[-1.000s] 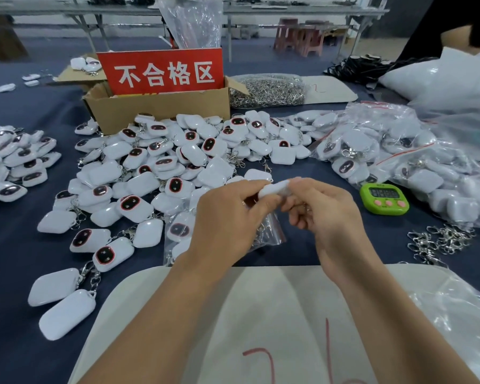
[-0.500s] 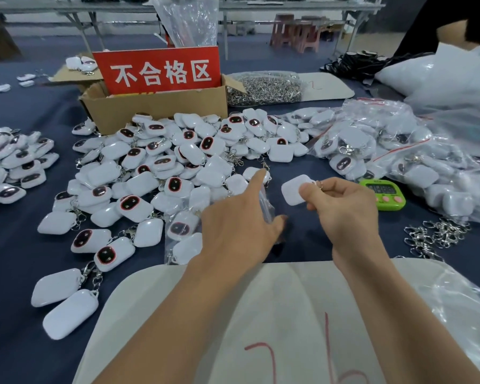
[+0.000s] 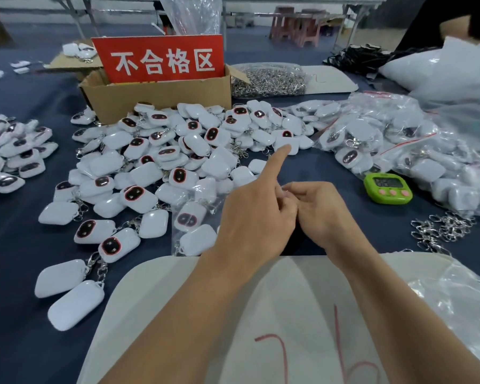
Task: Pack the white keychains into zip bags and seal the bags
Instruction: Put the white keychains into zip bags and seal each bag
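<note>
Zip bag (image 3: 194,234) at centre holds at least two white keychains (image 3: 187,218). Its right part lies under the left hand (image 3: 252,217), forefinger pointing to 12 o'clock. The right hand (image 3: 322,209) curls against it; what either grasps is hidden. Loose keychains (image 3: 164,151) heap at 11 o'clock, filled bags (image 3: 385,139) at 2, cardboard box (image 3: 155,97) at 12, bagged metal clasps (image 3: 269,79) at 1.
</note>
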Available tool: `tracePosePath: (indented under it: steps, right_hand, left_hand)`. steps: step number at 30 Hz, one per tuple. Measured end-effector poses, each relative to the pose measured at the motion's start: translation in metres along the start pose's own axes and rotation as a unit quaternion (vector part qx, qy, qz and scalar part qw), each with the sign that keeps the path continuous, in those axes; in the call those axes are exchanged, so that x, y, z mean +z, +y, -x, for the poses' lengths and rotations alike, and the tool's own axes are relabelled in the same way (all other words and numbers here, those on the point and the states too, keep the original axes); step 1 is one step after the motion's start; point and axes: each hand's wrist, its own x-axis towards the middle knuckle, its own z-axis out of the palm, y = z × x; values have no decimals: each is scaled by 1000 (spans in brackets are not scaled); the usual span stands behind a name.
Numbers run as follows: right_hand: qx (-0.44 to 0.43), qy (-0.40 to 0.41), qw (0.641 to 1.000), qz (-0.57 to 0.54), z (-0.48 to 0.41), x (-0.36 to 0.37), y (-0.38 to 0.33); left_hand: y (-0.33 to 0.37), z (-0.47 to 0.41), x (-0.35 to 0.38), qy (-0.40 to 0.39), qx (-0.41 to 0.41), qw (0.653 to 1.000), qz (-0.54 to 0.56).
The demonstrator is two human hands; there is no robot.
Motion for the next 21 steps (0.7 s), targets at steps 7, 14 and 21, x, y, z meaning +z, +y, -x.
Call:
tracePosePath:
  steps: [7,14,21]
  right_hand:
    - [1,1,991,132,0,1,4]
    - [-55,-128,982,127,1,-17,2]
    - [17,143,983,118,-16,-8,21]
  left_hand:
    - [-18,-14,-22,103,-14,985,136]
    - [-64,-39,-76,370,-256,829,332]
    - [-64,-38,-76,357,-268,835,322]
